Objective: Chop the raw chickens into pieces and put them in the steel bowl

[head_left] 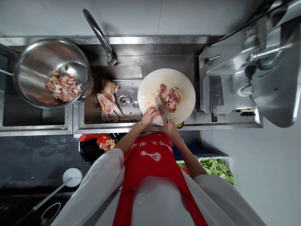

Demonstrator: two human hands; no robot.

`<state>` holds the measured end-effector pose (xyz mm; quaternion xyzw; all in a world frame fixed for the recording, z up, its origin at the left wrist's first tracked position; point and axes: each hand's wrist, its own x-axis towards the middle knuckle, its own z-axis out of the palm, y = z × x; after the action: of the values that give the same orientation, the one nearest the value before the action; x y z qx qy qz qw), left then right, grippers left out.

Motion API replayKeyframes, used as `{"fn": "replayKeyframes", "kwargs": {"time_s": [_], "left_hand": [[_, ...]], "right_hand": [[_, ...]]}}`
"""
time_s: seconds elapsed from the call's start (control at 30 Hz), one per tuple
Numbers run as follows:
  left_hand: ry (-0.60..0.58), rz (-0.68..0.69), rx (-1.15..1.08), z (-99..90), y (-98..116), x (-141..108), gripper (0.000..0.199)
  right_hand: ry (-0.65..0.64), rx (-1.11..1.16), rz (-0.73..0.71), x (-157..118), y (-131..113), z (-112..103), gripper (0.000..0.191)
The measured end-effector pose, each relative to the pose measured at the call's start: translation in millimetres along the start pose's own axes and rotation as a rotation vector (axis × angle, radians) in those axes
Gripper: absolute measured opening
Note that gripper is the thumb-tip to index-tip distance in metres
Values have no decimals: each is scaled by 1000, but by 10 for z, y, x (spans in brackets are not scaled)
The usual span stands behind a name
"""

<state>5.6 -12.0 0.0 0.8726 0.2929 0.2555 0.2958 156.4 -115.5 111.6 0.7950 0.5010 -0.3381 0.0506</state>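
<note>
On a round white cutting board (147, 83), chopped raw meat (172, 99) lies in a pile right of the middle. My right hand (172, 130) is closed round the handle of a cleaver (161, 110), whose broad blade rests at the board's near part, left of the pile. Just left of the blade, my left hand (149, 116) is closed on a small piece of meat (158, 112) at the board's near left; its fingertips partly hide the piece. Another dark red piece (162, 89) lies beyond the blade.
Skinned poultry (108, 99) lies in the sink (127, 84) under a faucet (98, 33). A steel bowl (30, 66) with cut meat stands at the left. Right of the board are a second cleaver (215, 91) and a steel machine (237, 72). Below right is a basket of greens (217, 168).
</note>
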Motion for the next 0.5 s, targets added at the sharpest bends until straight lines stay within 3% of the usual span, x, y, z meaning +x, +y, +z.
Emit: {"fn": "replayKeyframes", "kwargs": {"time_s": [0.23,0.4,0.5], "left_hand": [[21,4,-20,-34,21,67,25],[44,-50,-1,25,97,77,23],[71,-65,-1,35,154,101,22]], "right_hand": [[143,75,-122,481,-350,-222,31],[18,-29,-64,52,-28,-100,27],[29,-46,-33,22,18,-65,27]]}}
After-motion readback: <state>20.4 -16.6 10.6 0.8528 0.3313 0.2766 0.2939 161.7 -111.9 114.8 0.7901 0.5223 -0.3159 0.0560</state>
